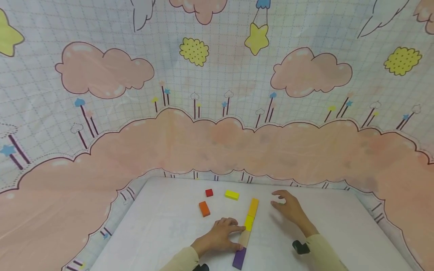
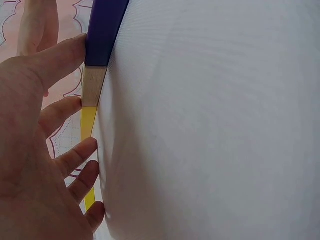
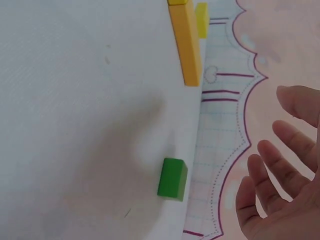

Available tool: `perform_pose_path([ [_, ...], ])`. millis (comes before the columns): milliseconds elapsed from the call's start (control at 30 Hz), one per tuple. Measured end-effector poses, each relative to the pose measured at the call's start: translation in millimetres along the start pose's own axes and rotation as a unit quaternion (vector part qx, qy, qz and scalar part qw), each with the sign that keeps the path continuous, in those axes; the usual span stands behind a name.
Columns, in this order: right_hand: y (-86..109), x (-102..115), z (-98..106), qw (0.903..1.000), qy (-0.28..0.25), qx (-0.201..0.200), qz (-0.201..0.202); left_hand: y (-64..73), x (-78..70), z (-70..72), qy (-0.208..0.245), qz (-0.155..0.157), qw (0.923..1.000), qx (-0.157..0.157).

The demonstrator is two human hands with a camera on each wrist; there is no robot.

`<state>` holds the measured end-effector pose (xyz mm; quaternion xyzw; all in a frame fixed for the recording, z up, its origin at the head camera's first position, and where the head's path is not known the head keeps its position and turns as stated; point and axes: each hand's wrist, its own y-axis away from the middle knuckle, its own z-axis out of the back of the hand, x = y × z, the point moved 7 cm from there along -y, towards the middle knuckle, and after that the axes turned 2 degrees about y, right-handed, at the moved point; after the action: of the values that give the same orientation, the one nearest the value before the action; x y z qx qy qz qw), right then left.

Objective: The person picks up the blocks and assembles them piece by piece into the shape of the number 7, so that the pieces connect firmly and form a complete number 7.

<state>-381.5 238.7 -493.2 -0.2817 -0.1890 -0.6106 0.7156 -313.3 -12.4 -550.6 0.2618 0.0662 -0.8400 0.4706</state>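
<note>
A straight row of blocks lies on the white table, running away from the person. From the near end it has a purple block (image 1: 239,259), a plain wooden block (image 1: 245,238), a yellow block (image 1: 249,223) and an amber block (image 1: 253,207). The left hand (image 1: 221,235) touches the row's left side, its thumb at the purple block and its index fingertip by the joint of wood and yellow. Right of the row, the right hand (image 1: 290,209) hovers with loosely bent fingers, holding nothing. Near it, the right wrist view shows a green block (image 3: 171,179), hidden in the head view.
Left of the row's far end lie a red cube (image 1: 209,192), an orange block (image 1: 204,209) and another yellow block (image 1: 232,195). A patterned cloth (image 1: 217,146) with clouds and stars rises behind the white table (image 1: 152,218) and along its sides.
</note>
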Motion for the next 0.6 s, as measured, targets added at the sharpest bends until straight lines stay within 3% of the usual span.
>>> perform_pose_path([
  [233, 4.0, -10.4, 4.6, 0.9999, -0.007, -0.008, 0.009, 1.0, 0.9, 2.0, -0.004, -0.002, 1.0, 0.0],
  [600, 9.1, -35.9, 3.2, 0.9996, -0.01, -0.007, -0.027, 0.4, -0.4, 1.3, -0.009, -0.003, 1.0, -0.002],
])
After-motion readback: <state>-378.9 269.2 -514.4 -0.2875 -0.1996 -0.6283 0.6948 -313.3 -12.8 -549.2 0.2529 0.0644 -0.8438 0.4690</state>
